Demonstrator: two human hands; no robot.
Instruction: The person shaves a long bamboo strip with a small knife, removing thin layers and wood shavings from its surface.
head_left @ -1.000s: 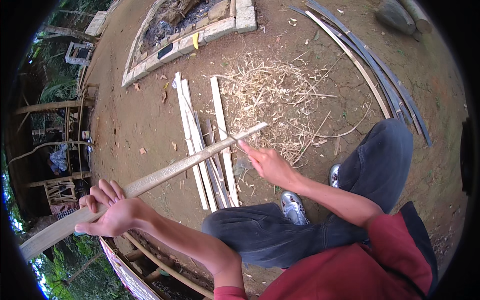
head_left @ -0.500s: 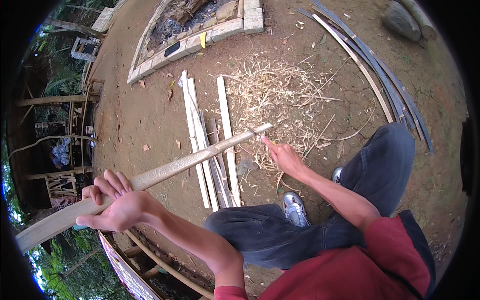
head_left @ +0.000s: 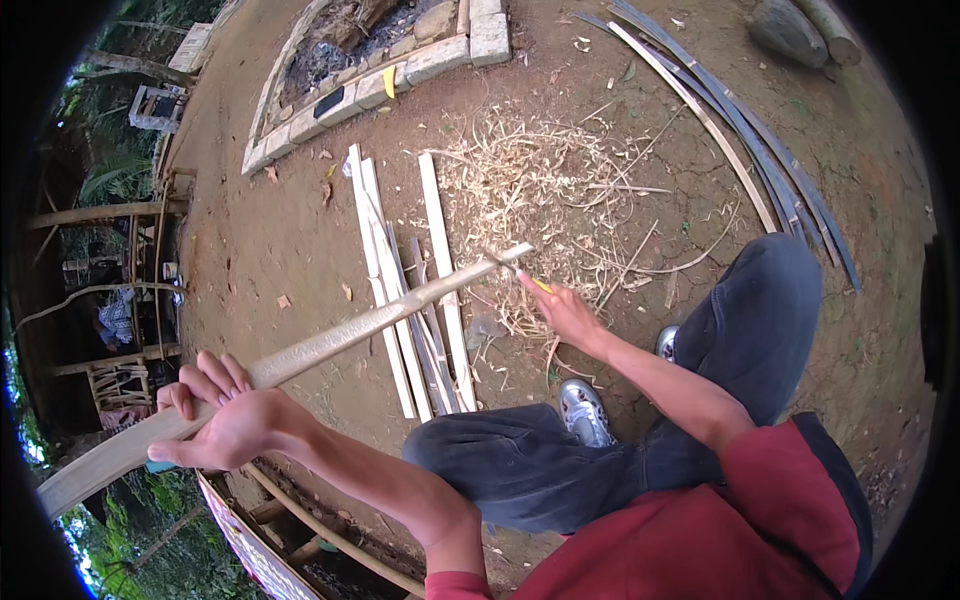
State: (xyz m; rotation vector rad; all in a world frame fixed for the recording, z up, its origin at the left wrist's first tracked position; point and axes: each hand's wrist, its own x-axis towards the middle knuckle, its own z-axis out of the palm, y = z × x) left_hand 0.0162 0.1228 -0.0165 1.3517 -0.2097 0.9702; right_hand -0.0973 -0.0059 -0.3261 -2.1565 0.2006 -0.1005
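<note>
A long pale bamboo strip slants from the lower left up toward the middle. My left hand is closed around its wider lower part, fingers over the far edge and thumb along the near side. In my right hand is a small knife with a yellow handle, mostly covered by the fingers. The knife's thin dark blade lies at the strip's narrow far end, just short of its tip. Curled wood shavings are heaped on the ground beyond that end.
Several pale and dark strips lie on the dirt beneath the held piece. Long dark strips curve along the right, near a rock. A stone-edged fire pit bears a dark flat object. My bent legs are close by.
The whole view has shifted slightly. My right hand has turned a little, showing more of the yellow handle, while the blade stays near the strip's tip. My left hand keeps its grip.
</note>
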